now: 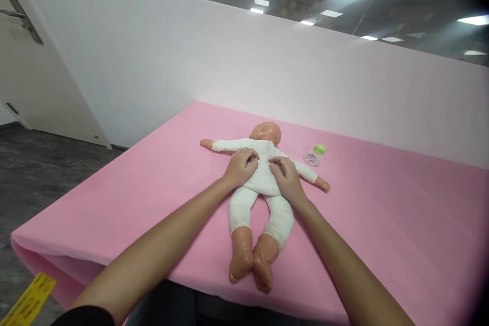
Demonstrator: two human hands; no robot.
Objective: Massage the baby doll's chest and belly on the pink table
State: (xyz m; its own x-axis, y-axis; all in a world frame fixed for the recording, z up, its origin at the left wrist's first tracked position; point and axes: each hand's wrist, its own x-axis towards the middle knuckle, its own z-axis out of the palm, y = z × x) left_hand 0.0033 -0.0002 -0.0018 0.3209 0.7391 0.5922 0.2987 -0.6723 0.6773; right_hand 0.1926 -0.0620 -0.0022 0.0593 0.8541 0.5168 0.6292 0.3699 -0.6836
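Resting on a white-bodied doll (263,175) laid on a pink-covered bench (153,188), a person's left hand (239,168) and right hand (288,178) show bent fingers, though from here I cannot tell whether they pinch it; the doll's face is hidden, the nearby bottle's (312,158) lettering unreadable, a yellow strip (32,301) cut off at lower left
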